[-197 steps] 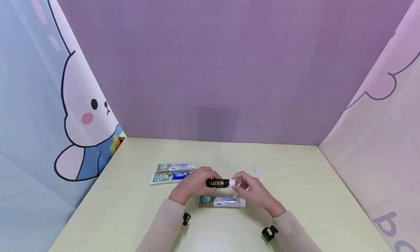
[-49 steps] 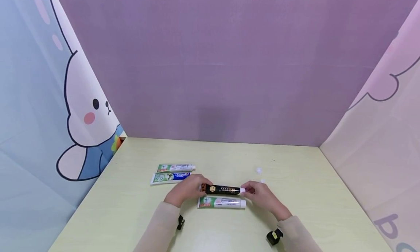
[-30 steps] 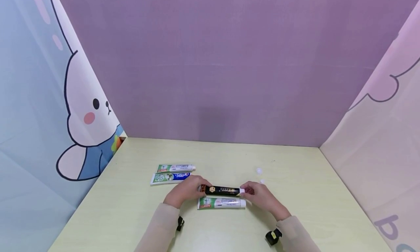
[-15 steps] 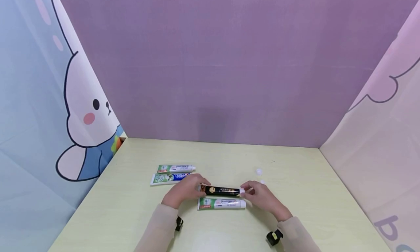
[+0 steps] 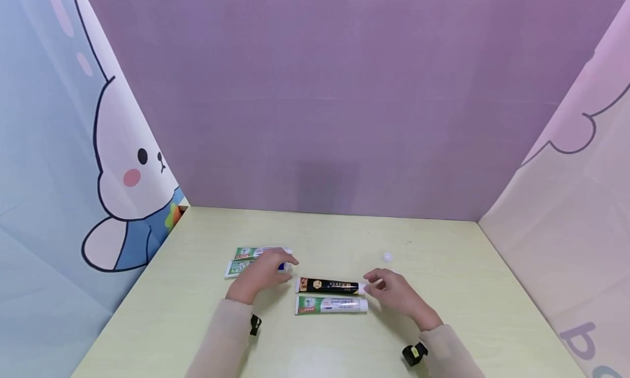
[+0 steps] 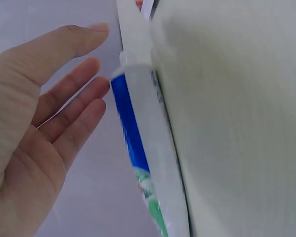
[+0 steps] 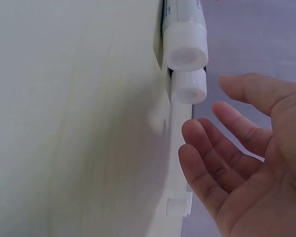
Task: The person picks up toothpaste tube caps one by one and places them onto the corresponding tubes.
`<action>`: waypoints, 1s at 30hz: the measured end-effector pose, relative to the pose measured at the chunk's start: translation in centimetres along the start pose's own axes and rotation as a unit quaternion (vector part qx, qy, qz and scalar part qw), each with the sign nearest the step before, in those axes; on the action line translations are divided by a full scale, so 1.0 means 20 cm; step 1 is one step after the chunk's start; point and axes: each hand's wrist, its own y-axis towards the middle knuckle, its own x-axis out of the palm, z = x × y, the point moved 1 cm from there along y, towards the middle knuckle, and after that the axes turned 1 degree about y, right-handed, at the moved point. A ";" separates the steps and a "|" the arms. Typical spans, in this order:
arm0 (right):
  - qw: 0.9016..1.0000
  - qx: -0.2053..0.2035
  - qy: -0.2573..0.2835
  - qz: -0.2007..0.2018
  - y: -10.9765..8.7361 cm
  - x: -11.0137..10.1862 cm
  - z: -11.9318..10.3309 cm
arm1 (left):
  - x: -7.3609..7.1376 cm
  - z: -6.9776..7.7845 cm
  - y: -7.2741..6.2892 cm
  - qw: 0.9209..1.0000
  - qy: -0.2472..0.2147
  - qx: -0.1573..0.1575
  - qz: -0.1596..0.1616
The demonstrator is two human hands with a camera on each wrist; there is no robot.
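Note:
A black toothpaste tube (image 5: 334, 286) with a white cap (image 7: 189, 88) lies on the table, cap toward the right. Just in front of it, side by side, is a green-and-white toothpaste tube (image 5: 332, 305). My right hand (image 5: 394, 293) hovers by the black tube's cap; in the right wrist view its fingers are loosely bent and apart from it. My left hand (image 5: 262, 272) holds nothing and partly covers a blue-and-green toothpaste tube (image 6: 140, 148). Behind that tube lies another green-and-white tube (image 5: 248, 253), its cap end partly hidden by the left hand.
Small white caps lie beyond my right hand: one cap (image 5: 388, 256) shows fully, and another is mostly hidden by the hand. The pale table (image 5: 147, 323) ends at a purple backdrop (image 5: 315, 121), with patterned cloths at both sides.
Earlier both hands held the black tube up, then set it down behind the front tube. Now the left hand has let go and moved left; the right fingers have loosened from the cap.

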 end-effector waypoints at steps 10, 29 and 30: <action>1.000 0.010 0.006 0.007 -0.02 -0.04 0.02 | -0.07 -0.09 -0.03 0.999 0.025 -0.013 0.018; 1.000 0.005 0.003 0.023 -0.03 -0.09 0.06 | -0.04 -0.20 -0.07 0.985 0.061 -0.158 -0.025; 1.000 0.004 0.004 0.023 -0.03 -0.09 0.06 | -0.05 -0.20 -0.08 0.986 0.060 -0.156 -0.024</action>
